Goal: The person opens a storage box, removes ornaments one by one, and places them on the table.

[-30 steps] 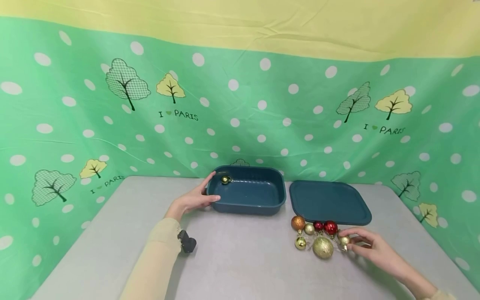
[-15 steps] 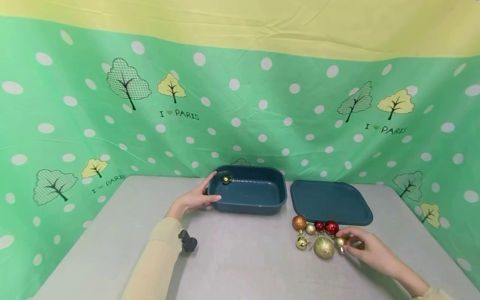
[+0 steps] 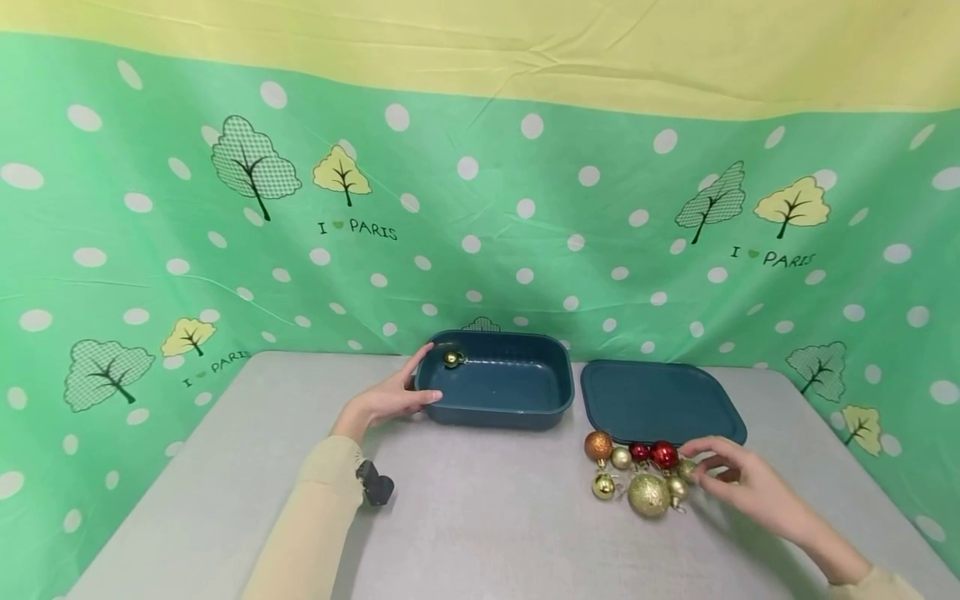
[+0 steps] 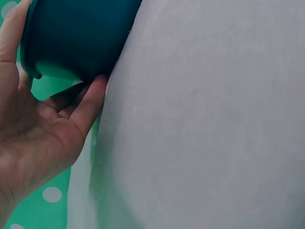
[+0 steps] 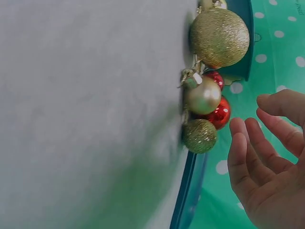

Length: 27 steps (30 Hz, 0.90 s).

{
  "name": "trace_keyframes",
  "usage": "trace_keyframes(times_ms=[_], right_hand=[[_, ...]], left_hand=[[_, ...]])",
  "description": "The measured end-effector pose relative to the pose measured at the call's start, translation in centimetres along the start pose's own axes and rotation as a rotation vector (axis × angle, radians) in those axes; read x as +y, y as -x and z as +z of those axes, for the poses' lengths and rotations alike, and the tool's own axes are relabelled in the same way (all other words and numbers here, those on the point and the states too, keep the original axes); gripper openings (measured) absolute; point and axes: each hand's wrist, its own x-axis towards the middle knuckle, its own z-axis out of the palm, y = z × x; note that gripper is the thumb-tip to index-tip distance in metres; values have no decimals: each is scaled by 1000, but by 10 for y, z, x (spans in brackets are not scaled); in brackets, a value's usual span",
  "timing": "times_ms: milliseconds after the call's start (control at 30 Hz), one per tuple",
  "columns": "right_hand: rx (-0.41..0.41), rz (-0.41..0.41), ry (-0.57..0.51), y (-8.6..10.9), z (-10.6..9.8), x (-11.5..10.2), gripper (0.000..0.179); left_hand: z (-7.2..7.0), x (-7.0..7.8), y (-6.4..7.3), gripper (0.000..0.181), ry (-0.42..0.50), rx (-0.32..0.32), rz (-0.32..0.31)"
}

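My left hand [image 3: 386,398] grips the left end of a dark blue box [image 3: 495,418], thumb at the front corner and a finger along the far side. Inside the box lies one shiny gold Christmas ball [image 3: 452,359]. On the right, my right hand [image 3: 750,487] hovers with loosely bent fingers at the edge of a cluster of Christmas balls. Closest to it is a small glittery gold ball [image 5: 199,136]; the right wrist view shows a gap between them. Beside that sit a satin gold ball [image 5: 204,95], a red ball [image 3: 663,454] and a large glittery gold ball [image 3: 648,496].
A dark blue lid [image 3: 663,404] lies behind the balls, right of the box. An orange ball [image 3: 598,446], a dark red ball [image 3: 639,451] and two small gold ones fill the cluster's left side. A dotted green cloth [image 3: 495,275] hangs behind the grey table [image 3: 480,517].
My right hand has pushed the satin gold ball left against the large glittery one, let go of it, and shifted back beside the small glittery ball. The left hand stays put.
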Motion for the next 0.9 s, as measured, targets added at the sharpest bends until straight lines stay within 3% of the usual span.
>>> trace_keyframes(times_ms=[500,767,900], right_hand=[[4,48,10,-17,10,-14,25],[6,-1,1,-29,17,-16,27],[-11,27,-23,-36,20,-20,25]], left_hand=[[1,0,-2,96,-77,16,23],[0,1,0,95,-132,19,47],[0,2,2,95,-156,33,56]])
